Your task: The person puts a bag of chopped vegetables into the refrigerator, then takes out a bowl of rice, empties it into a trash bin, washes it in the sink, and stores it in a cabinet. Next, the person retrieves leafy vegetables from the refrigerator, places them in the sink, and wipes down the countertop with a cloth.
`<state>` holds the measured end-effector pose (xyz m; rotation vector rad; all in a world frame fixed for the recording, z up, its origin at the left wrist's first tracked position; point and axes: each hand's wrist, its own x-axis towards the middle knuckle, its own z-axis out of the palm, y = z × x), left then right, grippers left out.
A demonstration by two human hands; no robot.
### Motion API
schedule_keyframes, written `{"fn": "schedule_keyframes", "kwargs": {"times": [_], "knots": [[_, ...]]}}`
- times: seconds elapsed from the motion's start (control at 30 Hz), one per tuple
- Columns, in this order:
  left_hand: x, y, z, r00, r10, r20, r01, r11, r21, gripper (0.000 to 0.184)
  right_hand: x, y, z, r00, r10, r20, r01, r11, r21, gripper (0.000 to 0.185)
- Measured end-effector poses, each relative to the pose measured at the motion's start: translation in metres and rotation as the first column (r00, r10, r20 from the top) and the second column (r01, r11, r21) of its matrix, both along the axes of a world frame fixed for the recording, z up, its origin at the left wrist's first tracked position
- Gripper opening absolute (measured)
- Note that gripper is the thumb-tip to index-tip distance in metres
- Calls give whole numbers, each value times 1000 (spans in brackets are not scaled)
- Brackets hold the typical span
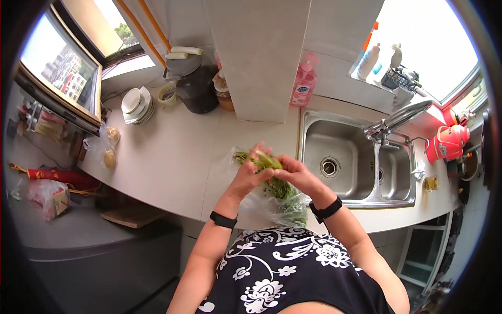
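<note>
Leafy green vegetables point(283, 189) lie on the counter in a clear plastic bag point(256, 204), close to the front edge. Just above the bunch, my left hand point(250, 174) pinches a piece of greens between thumb and finger, its other fingers raised and slightly blurred. My right hand point(299, 174) comes in from the other side, thumb and fingertips closed on the same green piece. The two hands nearly touch. Part of the bunch is hidden beneath them.
On the right is a double steel sink point(334, 141) with a faucet point(397, 121). Pink soap bottle point(303, 83), dark bucket point(196, 89), stacked plates point(138, 107) and bagged potatoes point(109, 157) stand around the counter. A red kettle point(447, 142) sits beyond the sink.
</note>
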<state>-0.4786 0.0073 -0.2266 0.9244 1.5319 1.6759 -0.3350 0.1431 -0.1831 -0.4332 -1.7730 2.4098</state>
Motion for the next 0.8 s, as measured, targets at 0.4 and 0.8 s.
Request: {"fn": "schedule_keyframes", "kwargs": {"times": [0.4,0.8], "knots": [[-34,-26,-53,507,307,-806,-562,826,-39,50,4,7,-45,975,-202,98,50,620,783,26],[-56,-2,-38,954,23,298,126,873,-471,21,-8,-26,-98,843,-388,372,-147,499,854,85]]}}
